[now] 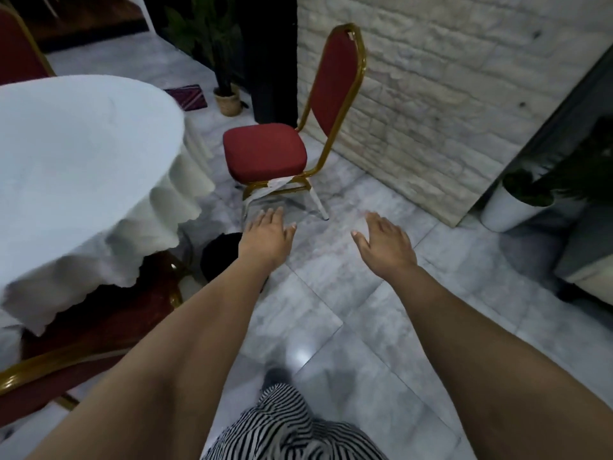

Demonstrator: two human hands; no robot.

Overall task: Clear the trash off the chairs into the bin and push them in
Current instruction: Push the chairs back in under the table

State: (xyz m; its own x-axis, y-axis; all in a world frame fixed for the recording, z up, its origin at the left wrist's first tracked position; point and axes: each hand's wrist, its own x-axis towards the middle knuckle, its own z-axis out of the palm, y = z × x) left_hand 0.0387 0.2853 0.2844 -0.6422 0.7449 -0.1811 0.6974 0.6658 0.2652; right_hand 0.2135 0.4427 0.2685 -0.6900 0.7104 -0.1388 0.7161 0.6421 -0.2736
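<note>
Fingers (pixel 269 214) spread, both hands empty over marble floor (pixel 331 293).

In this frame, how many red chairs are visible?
3: one chair standing clear by the brick wall, one chair behind the table at top left, one chair tucked under the tablecloth at lower left. Others may be hidden.

Banquet hall, clothed round table (pixel 83 154), gilt-framed red chair (pixel 265 154), marble floor (pixel 331 310)

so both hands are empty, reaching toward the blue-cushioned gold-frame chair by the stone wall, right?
Not quite: in the head view the gold-frame chair has red cushions, not blue. The rest holds: left hand and right hand are empty, reaching toward it by the stone wall.
</note>
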